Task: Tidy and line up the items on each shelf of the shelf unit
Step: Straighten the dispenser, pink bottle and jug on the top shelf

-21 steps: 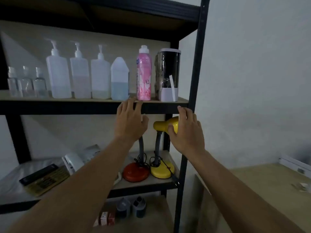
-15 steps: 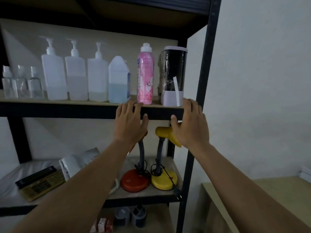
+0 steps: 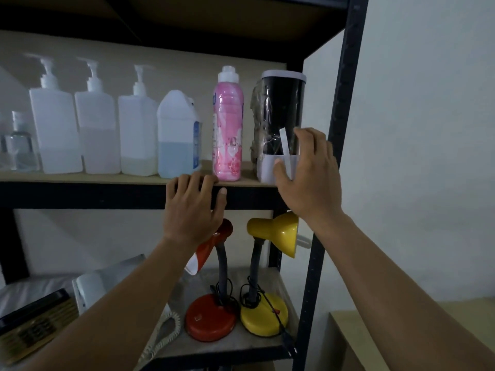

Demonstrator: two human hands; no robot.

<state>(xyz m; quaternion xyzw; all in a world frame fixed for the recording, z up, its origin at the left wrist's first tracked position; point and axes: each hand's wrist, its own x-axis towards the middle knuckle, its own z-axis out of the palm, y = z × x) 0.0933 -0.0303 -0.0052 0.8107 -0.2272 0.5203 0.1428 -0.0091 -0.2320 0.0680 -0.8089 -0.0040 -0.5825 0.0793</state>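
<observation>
The upper shelf [image 3: 107, 180] carries a row: small clear bottles [image 3: 20, 145], three white pump bottles [image 3: 95, 129], a white jug of blue liquid [image 3: 178, 137], a pink bottle [image 3: 228, 129] and a black container with white lid and base [image 3: 281, 103] at the right end. My right hand [image 3: 308, 172] wraps the container's lower right, thumb on its white base. Fingers of my left hand [image 3: 192, 207] rest on the shelf's front edge, just below the pink bottle, holding nothing.
On the lower shelf [image 3: 227, 346] stand a red desk lamp [image 3: 211, 317] and a yellow desk lamp [image 3: 263, 314], with a white corded phone [image 3: 91, 287] and a dark flat device [image 3: 32, 325] to the left. A black upright post [image 3: 334, 156] borders my right hand. A wooden surface [image 3: 401, 317] lies lower right.
My right hand let go of the yellow lamp head and rose from the shelf edge onto the black container's base. The left hand stayed on the shelf edge. The view tilted upward.
</observation>
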